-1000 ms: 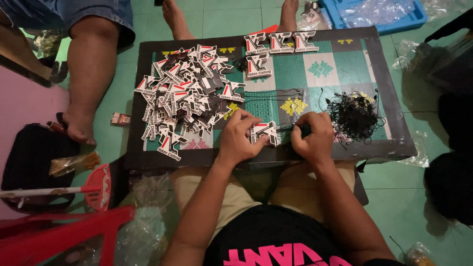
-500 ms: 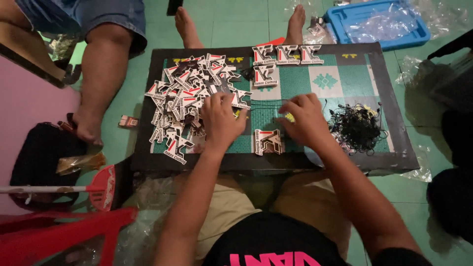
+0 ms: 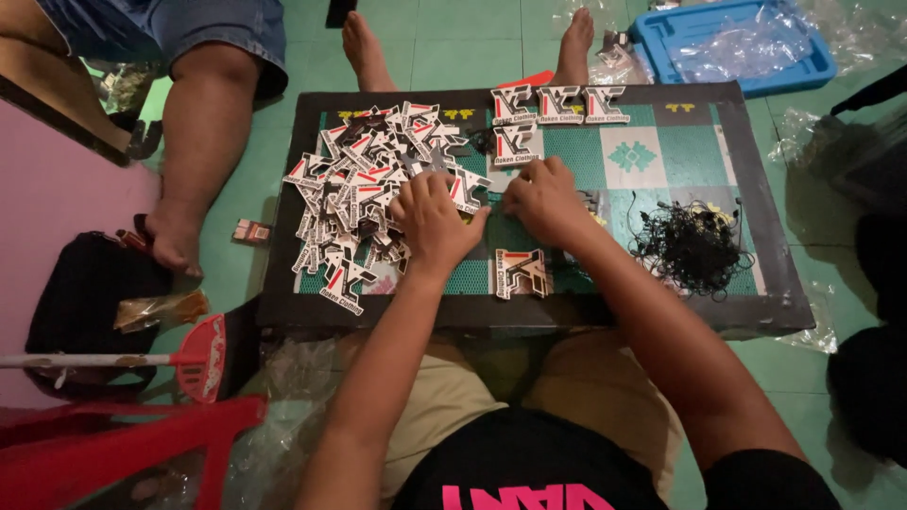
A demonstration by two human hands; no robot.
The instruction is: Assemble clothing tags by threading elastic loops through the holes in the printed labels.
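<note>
Red plastic fills the lower left: a stool (image 3: 113, 444) and, above it, a small red scoop (image 3: 200, 357) on a pale handle, both on the green tiled floor (image 3: 444, 47). Beside them lies a black bag (image 3: 85, 302). Another person's bare leg (image 3: 203, 142) stands at the left end of the low bench (image 3: 765, 283), a dark-rimmed board with a green and white patterned top. On its left half lies a loose heap of die-cut tags (image 3: 364, 194), flat angular card shapes in white, black and red, overlapping and pointing every way. The left hand (image 3: 436, 222) rests palm down on the right edge of this heap, fingers curled onto the tags; whether its grip holds one cannot be told. Just right, the right hand (image 3: 543, 198) lies knuckles up at mid-bench, its grip closed, the contents hidden. One single tag (image 3: 521, 272) lies flat near the front rim, between the forearms, its long axis across the bench. Four more tags (image 3: 557, 106) sit along the far rim, face up. Right of the hands lies a tangle of thin black strings (image 3: 690, 247). A blue plastic tray (image 3: 737, 42) with clear film lies on the floor beyond.
</note>
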